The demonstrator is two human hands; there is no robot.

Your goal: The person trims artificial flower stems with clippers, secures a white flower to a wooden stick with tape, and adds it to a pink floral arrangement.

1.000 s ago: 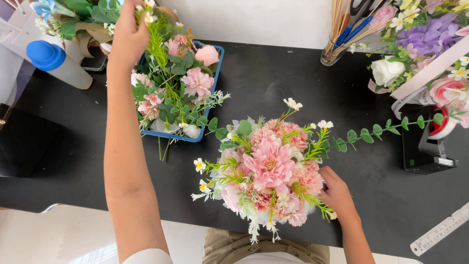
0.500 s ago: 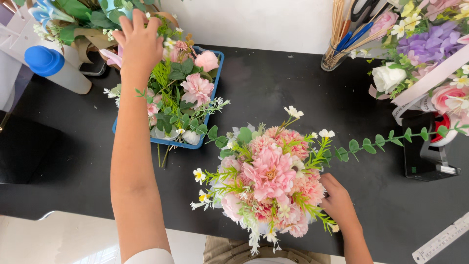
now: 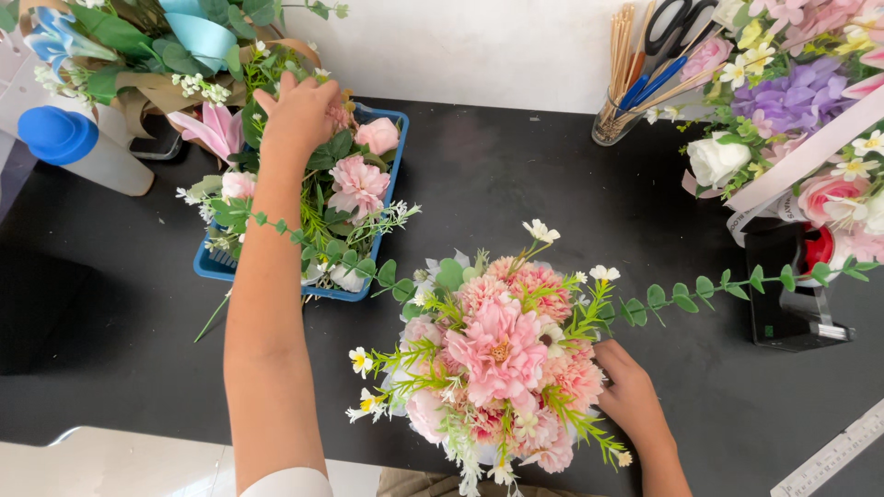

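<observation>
My left hand [image 3: 299,115] reaches into a blue tray [image 3: 207,267] filled with pink artificial flowers and green sprigs at the back left. Its fingers curl down among the leaves, so what they grip is hidden. A leafy green vine lies across that forearm. In front of me stands a round bouquet [image 3: 502,354] of pink flowers with small white daisies and green fern tips. My right hand [image 3: 631,396] holds the bouquet at its lower right side, fingers tucked under the blooms. A long eucalyptus sprig [image 3: 700,290] sticks out of the bouquet to the right.
On the black table, a jar [image 3: 635,92] with sticks and scissors stands at the back. A mixed flower arrangement [image 3: 801,101] and a black tape dispenser [image 3: 783,294] sit right. A ruler [image 3: 829,456] lies near right. A blue-capped bottle [image 3: 69,147] and a wrapped bouquet [image 3: 184,46] are left.
My left hand has come down from above the tray, where it held a green sprig, into the tray's flowers. The bouquet and my right hand have stayed put.
</observation>
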